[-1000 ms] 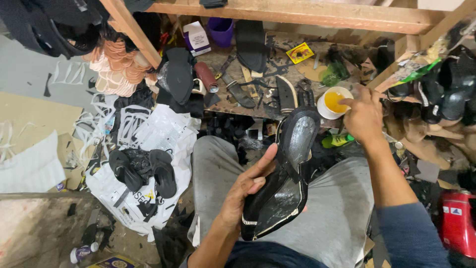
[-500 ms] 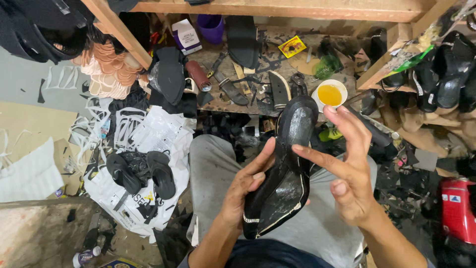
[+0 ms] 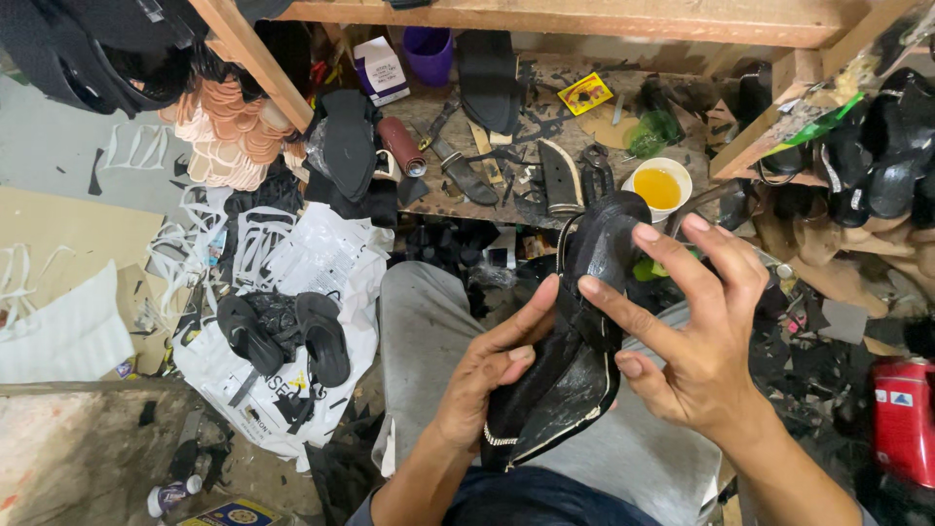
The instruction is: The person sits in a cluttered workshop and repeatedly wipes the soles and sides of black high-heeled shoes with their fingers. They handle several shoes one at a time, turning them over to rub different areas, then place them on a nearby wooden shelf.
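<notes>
The fingers (image 3: 623,314) of the right hand (image 3: 696,360) are spread wide, and the pointer fingertip now presses on the shiny black shoe sole (image 3: 575,341); a moment ago that hand was up at the little white bowl (image 3: 658,185), so it looks like glue is being rubbed on. The left hand (image 3: 492,375) grips the sole from the side, over the lap. The bowl holds yellow liquid, and a purple cup (image 3: 429,49) sits farther back; I cannot see inside it.

Cobbler's workshop: cluttered workbench (image 3: 545,107) with soles (image 3: 487,63) (tools too).
</notes>
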Available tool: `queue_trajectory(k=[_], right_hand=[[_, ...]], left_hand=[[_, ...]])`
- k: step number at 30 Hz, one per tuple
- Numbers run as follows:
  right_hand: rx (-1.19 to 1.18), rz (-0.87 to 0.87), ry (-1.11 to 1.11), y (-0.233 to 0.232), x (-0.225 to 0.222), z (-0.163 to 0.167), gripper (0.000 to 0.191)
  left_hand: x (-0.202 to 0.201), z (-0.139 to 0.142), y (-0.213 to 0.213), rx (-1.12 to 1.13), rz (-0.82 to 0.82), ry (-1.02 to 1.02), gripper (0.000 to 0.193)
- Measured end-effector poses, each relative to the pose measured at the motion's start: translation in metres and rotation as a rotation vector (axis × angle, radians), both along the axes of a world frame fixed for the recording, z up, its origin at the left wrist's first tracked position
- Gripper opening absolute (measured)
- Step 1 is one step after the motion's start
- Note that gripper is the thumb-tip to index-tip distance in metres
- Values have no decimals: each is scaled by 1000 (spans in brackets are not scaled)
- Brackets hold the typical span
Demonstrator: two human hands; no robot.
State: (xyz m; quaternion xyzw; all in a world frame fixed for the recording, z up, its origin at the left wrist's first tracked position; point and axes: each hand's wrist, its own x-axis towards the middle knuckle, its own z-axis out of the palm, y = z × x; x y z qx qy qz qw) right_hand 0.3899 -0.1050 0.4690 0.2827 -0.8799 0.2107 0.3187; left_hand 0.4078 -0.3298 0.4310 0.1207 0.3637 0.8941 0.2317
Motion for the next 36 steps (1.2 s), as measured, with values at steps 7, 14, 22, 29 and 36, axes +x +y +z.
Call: queue_trajectory(k=[7,14,22,29,36], right_hand=[[-6,37,-12,-1,1,5,45],[88,22,95,3,6,6,38],[88,64,113,9,6,7,33],[34,92,81,6,6,7,32],[19,89,77,4,8,6,35]], left_hand=[[1,3,-1,-16,-5,-26,77],[1,9,-2,-29,14,-43,72],[2,7,0,-34,-7,-41,72],[5,10,-3,-85,-16,-43,73],[9,11,-5,-75,-19,-52,72]])
